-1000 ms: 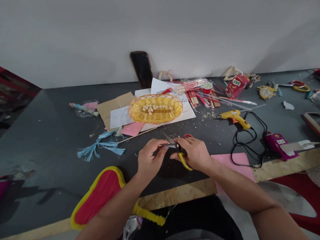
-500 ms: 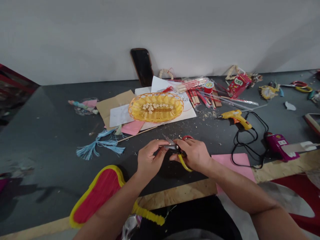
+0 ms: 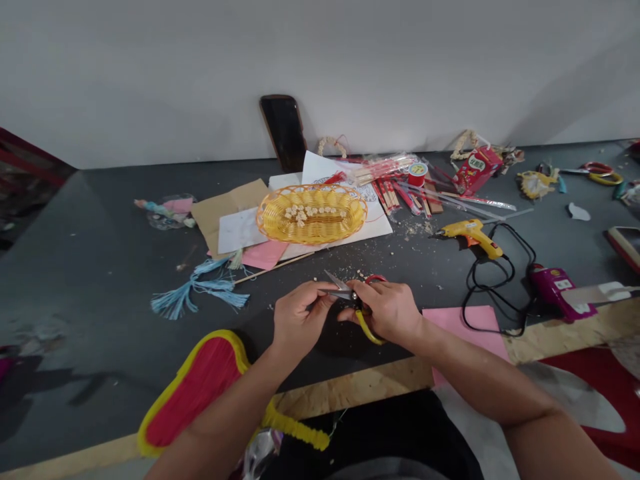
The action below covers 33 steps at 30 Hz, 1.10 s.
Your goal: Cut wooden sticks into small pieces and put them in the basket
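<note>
Pale wall is seen along the back, with a dark tabletop set against it. Papers are spread toward the rear. A red pad, rimmed in yellow, is partly covered by the left forearm. On the papers a yellow oval basket is placed. Blue tassels are laid to its left, nearer the table's front.

Left hand: thumb and forefinger are held close together at one scissor blade; whether anything small is pinched there cannot be told. Right hand: fingers are curled round the handles, and the scissors are firmly held, blades parted and pointed leftward, well in front of the basket.

Phone is leaned on the wall. A yellow glue gun is laid at the right. A red carton is tilted farther back. Small pale pieces are gathered inside the basket; crumbs are scattered beside the papers
</note>
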Available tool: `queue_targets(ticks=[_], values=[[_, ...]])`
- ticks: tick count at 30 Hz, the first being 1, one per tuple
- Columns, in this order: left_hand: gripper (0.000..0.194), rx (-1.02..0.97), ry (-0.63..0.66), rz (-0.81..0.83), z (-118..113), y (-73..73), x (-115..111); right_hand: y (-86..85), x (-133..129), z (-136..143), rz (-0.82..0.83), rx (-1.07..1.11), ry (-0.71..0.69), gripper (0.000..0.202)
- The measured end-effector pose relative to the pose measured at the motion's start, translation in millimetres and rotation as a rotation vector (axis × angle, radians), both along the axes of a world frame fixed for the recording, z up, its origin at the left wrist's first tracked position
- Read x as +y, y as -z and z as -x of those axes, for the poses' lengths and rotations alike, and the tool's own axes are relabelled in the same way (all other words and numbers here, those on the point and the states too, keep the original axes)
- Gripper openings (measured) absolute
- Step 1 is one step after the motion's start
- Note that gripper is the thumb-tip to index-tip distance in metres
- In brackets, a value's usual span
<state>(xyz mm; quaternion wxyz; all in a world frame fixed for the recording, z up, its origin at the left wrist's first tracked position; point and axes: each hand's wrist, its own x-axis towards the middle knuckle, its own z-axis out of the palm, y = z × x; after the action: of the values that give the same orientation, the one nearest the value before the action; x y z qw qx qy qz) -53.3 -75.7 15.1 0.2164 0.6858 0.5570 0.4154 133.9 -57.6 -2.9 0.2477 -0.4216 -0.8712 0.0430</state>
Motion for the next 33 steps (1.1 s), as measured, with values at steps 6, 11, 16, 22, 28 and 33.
queue_targets(ticks=[6,11,16,22,28,33], values=[[0.014,0.016,0.003,-0.004,0,-0.9,-1,0.3,2,-1,0.03,-0.01,-0.013,0.049],[0.015,0.061,0.067,-0.039,2,-1.7,1,-0.9,6,-3,0.011,-0.027,-0.021,0.056],[0.015,0.061,0.104,-0.064,2,-1.7,2,-1.3,10,-5,0.04,-0.004,-0.069,0.059],[0.015,0.063,0.123,-0.051,3,0.1,2,-2.4,11,-7,0.068,0.024,-0.124,0.062],[0.017,0.039,0.129,-0.008,2,-2.7,3,-0.4,9,-6,0.087,0.009,-0.116,0.058],[0.02,0.012,0.096,0.025,-1,-5.0,2,0.3,10,-7,0.135,0.023,-0.079,0.051]])
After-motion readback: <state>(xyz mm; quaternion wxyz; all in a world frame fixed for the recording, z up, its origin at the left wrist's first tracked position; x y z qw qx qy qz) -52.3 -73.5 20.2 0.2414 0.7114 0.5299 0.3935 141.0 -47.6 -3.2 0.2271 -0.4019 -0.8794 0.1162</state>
